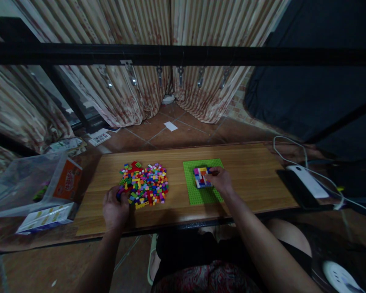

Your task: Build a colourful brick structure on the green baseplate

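Note:
My left hand is at the near left edge of a pile of small, many-coloured toy bricks. Its fingers are curled around a dark blue brick, of which only a part shows. On a studded green baseplate sits a low, roughly square build of bricks in blue, white, purple, orange and red. My right hand bends over the right side of this build, fingertips pinched together at its edge. Whatever lies between those fingertips is too small and dark to make out.
All of this is on a narrow wooden table. Left of it stand a clear plastic bin with an orange label and a white box. A white phone-like device and a cable lie at the right. A dark bar crosses beyond the table.

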`<action>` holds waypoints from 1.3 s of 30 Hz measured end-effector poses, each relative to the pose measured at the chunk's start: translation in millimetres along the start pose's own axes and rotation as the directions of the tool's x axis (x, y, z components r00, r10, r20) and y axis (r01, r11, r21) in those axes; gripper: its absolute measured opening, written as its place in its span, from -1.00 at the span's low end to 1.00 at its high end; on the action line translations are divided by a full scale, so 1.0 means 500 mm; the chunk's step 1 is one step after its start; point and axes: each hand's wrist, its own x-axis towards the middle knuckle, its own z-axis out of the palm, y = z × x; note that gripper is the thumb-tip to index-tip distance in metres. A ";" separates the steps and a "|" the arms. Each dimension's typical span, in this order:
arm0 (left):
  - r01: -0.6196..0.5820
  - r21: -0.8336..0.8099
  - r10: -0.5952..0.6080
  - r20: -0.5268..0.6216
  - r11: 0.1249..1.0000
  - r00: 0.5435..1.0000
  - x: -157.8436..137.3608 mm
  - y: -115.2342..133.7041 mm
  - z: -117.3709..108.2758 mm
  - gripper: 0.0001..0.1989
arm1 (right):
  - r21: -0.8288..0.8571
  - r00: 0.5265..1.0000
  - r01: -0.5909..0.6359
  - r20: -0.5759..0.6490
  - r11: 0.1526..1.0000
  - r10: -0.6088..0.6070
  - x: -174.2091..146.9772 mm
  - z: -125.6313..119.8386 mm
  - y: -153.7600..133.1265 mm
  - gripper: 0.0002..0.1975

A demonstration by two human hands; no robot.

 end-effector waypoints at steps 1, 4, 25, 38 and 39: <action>0.004 0.006 -0.004 0.004 1.000 1.000 0.000 0.001 -0.001 -0.69 | 0.046 0.999 -0.042 0.001 0.998 0.042 0.002 0.003 0.006 -0.70; 0.003 0.017 -0.003 0.014 1.000 1.000 0.000 0.002 -0.002 -0.69 | 0.191 0.991 -0.133 0.020 0.973 0.131 0.007 0.008 0.016 -0.68; 0.006 -0.052 -0.007 -0.026 0.999 1.000 -0.007 0.001 0.007 -0.70 | 0.313 0.991 0.104 -0.112 0.944 -0.071 -0.160 -0.009 -0.013 -0.69; 0.005 -0.085 -0.006 -0.017 0.996 1.000 -0.011 0.007 0.002 -0.72 | 0.206 0.761 0.518 0.333 0.830 -0.557 -0.276 0.149 -0.132 -0.83; 0.002 -0.087 -0.004 -0.020 0.996 1.000 -0.011 0.008 0.002 -0.72 | 0.185 0.750 0.541 0.335 0.820 -0.570 -0.273 0.162 -0.137 -0.82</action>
